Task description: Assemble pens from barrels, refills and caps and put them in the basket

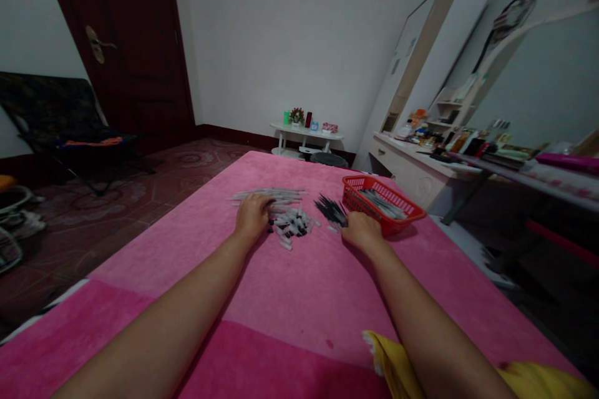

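Observation:
My left hand (253,218) rests at the near left side of a spread of slim pale pen barrels (281,193). Its fingers are curled, and a small dark piece shows by the fingertips; what they hold is not clear. Just right of it lies a heap of short white and black pieces, seemingly pen caps (292,222). My right hand (364,229) is closed at the near right end of a bunch of thin black pen refills (330,209). Its fingertips are hidden. Beside that hand stands a red plastic basket (405,224) with pale pen-like sticks (384,202) inside.
Everything lies on a pink cloth (290,287) over a flat surface. Yellow fabric (393,361) is at the near right edge. Beyond are a small white table (306,131), a cluttered dresser (416,153) on the right, and a folding chair (70,118) on the left.

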`<state>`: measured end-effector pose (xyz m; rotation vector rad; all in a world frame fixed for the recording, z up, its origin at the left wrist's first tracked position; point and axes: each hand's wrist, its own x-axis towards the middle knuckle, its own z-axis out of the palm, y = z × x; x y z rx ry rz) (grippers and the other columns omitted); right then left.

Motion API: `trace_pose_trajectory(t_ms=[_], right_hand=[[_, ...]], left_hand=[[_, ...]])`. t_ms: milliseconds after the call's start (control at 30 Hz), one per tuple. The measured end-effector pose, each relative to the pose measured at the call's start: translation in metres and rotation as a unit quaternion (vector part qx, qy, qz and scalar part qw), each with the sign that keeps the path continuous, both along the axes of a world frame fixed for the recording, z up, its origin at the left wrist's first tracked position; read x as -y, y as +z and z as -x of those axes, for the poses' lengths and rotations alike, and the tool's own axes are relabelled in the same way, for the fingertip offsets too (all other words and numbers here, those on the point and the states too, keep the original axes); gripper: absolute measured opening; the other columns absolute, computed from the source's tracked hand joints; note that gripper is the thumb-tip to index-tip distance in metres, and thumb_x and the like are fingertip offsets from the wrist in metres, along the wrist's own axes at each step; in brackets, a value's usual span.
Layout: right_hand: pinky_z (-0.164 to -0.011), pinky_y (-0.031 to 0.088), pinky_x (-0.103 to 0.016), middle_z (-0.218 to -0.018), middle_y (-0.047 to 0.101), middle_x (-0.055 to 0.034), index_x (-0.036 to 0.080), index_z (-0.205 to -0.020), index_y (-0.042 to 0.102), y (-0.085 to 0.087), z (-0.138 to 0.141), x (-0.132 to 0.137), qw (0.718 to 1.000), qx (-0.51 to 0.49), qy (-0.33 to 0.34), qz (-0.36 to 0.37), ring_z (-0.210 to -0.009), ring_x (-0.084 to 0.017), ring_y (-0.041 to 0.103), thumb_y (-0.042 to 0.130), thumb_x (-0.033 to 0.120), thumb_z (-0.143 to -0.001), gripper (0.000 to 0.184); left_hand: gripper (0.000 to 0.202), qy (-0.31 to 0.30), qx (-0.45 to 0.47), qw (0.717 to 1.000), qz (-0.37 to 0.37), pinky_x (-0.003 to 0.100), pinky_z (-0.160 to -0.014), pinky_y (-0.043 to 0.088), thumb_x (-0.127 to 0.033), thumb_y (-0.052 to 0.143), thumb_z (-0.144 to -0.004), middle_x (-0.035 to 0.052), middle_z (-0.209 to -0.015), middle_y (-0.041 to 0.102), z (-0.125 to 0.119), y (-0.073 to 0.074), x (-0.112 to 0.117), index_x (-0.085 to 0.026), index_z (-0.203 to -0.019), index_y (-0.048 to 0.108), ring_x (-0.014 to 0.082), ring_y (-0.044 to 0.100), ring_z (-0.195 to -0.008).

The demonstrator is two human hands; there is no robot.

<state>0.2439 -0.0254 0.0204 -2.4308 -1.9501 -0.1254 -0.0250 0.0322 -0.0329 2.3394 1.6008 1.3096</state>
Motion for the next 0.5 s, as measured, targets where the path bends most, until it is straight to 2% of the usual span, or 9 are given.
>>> trace_pose_trajectory(t_ms=[133,300,500], right_hand=[[-0.072,0.048,-0.032,-0.095,0.071,-0.0151,0.018,-0.094,0.073,0.013,-0.003,0.004,0.999,-0.005,0.002,-0.039,-0.091,-0.028,0.067,0.056,0.02,-0.076,0.025],[-0.067,0.044,-0.031,-0.092,0.072,-0.0107,0.023,-0.092,0.074,0.031,-0.005,0.008,0.993,-0.033,0.028,-0.106,-0.087,-0.027,0.066,0.058,0.026,-0.077,0.022],[-0.063,0.037,-0.026,-0.087,0.072,-0.005,0.023,-0.088,0.073,0.031,-0.003,0.005,0.981,-0.096,0.114,-0.121,-0.083,-0.02,0.065,0.063,0.026,-0.075,0.017]], left_hand=[[0.027,-0.011,0.021,1.0,0.003,0.04,-0.089,0.043,-0.019,0.053,-0.079,0.0115,-0.099,0.07,0.0,-0.001,-0.001,-0.02,-0.098,0.073,0.0299,0.059,-0.099],[0.026,-0.021,0.058,0.998,0.015,0.042,-0.09,0.043,-0.019,0.055,-0.078,0.0122,-0.099,0.07,0.0,-0.003,-0.004,-0.02,-0.096,0.074,0.0307,0.059,-0.099],[0.026,-0.019,0.043,0.999,0.006,0.039,-0.09,0.044,-0.017,0.054,-0.079,0.0098,-0.099,0.071,0.001,-0.004,-0.004,-0.021,-0.096,0.073,0.0276,0.06,-0.098]])
